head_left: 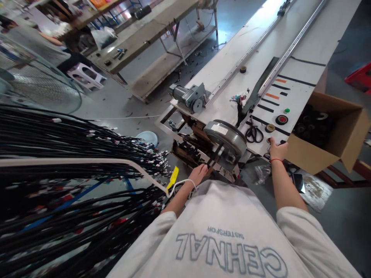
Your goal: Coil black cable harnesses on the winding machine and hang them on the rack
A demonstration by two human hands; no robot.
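My left hand (199, 173) is closed, its fingertips on the end of a narrow black strip (213, 157) in front of a round grey machine wheel (227, 135). A white label is stuck on top of the wheel. At the near corner of the long white worktable (262, 148), my right hand (278, 150) grips the edge, its thumb by a small red button; its other fingers are mostly hidden. Black-handled scissors (254, 134) lie close by, beside a roll of tape (270, 127). Beyond these are a larger red button (281, 119) and a green one (286, 110).
A cardboard box (313, 152) with dark coiled items stands at right. A motor (185, 94) sits on the table's left corner. Bundles of black cables (72, 146) hang at left, crossed by a pale tube (127, 162). A person sits beyond a fan (43, 85).
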